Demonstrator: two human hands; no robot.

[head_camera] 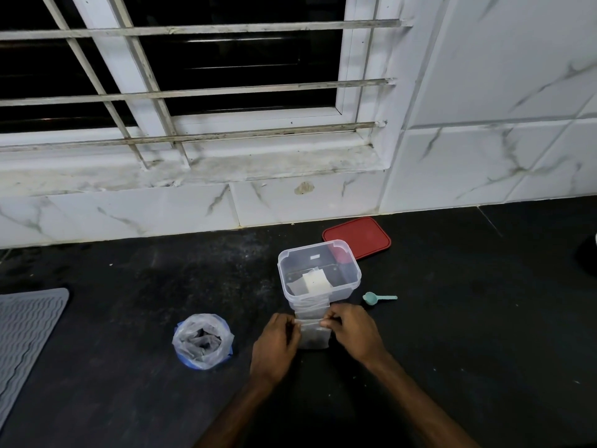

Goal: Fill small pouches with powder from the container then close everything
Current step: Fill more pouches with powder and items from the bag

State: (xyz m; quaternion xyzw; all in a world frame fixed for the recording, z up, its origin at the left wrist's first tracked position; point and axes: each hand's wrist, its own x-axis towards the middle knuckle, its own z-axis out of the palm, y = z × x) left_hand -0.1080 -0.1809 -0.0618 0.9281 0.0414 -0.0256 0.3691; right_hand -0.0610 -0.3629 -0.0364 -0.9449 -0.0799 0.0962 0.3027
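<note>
Black counter point(129, 302) runs below a marble-tiled wall point(484, 156) and a barred window point(193, 76). Toward the near side a small clear pouch point(312, 338) stands upright with dark powder in it, held between both hands. The left hand point(276, 344) pinches the left end of its top strip, and the right hand point(352, 331) pinches the right end, fingers curled in on it. The pouch sits right against the front of a tall clear box point(310, 302); whether they touch I cannot tell. The box is open, with a few pale pouches lying inside. A red lid point(358, 236) lies flat behind it, by the wall. A teal scoop point(378, 298) lies right of the box, just beyond the right hand. Left of the hands and apart from them stands a blue tub point(189, 363) lined with a plastic bag point(203, 331), open, with dark powder inside. A grey ribbed mat point(29, 334) lies at the far left.
</note>
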